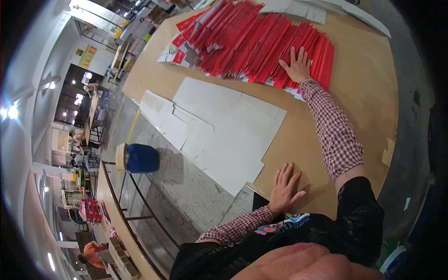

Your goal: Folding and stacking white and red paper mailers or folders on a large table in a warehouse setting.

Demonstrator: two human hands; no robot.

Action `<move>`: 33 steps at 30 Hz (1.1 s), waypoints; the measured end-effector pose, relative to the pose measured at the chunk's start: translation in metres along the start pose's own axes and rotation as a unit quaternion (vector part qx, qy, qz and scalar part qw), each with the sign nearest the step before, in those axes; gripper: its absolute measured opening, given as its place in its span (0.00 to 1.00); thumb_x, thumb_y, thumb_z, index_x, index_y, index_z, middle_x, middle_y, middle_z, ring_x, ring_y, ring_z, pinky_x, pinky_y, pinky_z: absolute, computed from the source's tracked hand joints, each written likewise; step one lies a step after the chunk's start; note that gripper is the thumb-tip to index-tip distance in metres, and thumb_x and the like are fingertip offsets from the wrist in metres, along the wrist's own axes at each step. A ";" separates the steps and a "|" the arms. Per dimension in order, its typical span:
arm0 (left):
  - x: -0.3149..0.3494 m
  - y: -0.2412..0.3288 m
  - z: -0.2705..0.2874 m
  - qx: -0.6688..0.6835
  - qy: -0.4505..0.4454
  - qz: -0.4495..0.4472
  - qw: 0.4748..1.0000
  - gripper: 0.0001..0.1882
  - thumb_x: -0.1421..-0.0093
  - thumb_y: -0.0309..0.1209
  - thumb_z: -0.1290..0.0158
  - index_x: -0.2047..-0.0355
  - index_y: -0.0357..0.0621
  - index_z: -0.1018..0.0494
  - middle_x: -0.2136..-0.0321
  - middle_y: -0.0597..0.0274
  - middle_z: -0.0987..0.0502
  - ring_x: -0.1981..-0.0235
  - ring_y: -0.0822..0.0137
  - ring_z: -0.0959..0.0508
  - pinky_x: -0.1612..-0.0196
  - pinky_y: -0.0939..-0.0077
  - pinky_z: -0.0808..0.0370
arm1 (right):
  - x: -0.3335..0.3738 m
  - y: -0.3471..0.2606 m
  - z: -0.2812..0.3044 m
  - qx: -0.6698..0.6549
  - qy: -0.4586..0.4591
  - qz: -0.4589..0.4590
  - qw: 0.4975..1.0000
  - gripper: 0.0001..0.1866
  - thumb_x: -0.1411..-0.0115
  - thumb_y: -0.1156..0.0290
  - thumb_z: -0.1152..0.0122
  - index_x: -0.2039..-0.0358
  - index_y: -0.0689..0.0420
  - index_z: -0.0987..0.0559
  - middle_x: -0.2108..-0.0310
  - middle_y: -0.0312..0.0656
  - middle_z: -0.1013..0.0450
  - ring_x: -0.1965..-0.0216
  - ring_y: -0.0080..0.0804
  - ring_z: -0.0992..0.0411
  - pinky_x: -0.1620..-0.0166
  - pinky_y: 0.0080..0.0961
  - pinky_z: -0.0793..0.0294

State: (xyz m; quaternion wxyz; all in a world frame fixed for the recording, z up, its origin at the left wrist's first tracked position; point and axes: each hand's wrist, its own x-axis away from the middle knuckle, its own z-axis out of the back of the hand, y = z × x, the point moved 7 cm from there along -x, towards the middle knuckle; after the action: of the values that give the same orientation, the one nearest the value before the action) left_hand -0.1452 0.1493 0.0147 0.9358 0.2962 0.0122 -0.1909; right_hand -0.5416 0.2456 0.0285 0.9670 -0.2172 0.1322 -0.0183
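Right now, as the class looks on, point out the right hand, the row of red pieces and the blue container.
Right hand (297, 70): head view, back of the hand.
Row of red pieces (259, 45): head view, mid-row.
Blue container (143, 158): head view, its blue surface.

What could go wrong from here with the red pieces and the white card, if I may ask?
The leaning row of red pieces might slide or fan out if the right hand presses unevenly, as its far left end already looks loose. The white card juts past the edge of the table, so a bump could tip it to the floor.
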 end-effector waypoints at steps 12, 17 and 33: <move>-0.005 -0.016 -0.005 -0.007 0.059 0.002 0.998 0.32 0.42 0.53 0.56 0.49 0.38 0.37 0.43 0.44 0.44 0.38 0.49 0.48 0.37 0.55 0.53 | 0.077 -0.009 -0.004 0.075 -0.132 0.232 0.961 0.44 0.44 0.37 0.60 0.37 0.55 0.50 0.35 0.53 0.60 0.34 0.49 0.61 0.36 0.47 0.64; -0.017 -0.038 0.015 0.004 0.155 -0.023 0.988 0.26 0.44 0.49 0.51 0.57 0.37 0.32 0.49 0.45 0.37 0.43 0.49 0.41 0.40 0.57 0.47 | 0.136 -0.023 0.003 -0.157 -0.077 0.292 0.940 0.34 0.39 0.55 0.52 0.38 0.57 0.47 0.35 0.52 0.57 0.35 0.48 0.58 0.37 0.42 0.57; 0.064 -0.159 0.087 -0.254 0.067 0.010 0.965 0.15 0.53 0.40 0.44 0.71 0.43 0.30 0.70 0.57 0.30 0.62 0.58 0.30 0.60 0.64 0.32 | 0.464 0.113 0.167 -0.270 -0.124 0.026 0.954 0.32 0.41 0.65 0.47 0.39 0.60 0.44 0.39 0.49 0.46 0.38 0.44 0.47 0.40 0.37 0.47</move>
State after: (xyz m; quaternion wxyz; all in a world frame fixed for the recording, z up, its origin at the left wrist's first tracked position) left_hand -0.1520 -0.0414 -0.0097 0.9791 0.0614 0.1203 -0.1522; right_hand -0.0525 0.3745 0.0109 0.8810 -0.4676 0.0168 0.0701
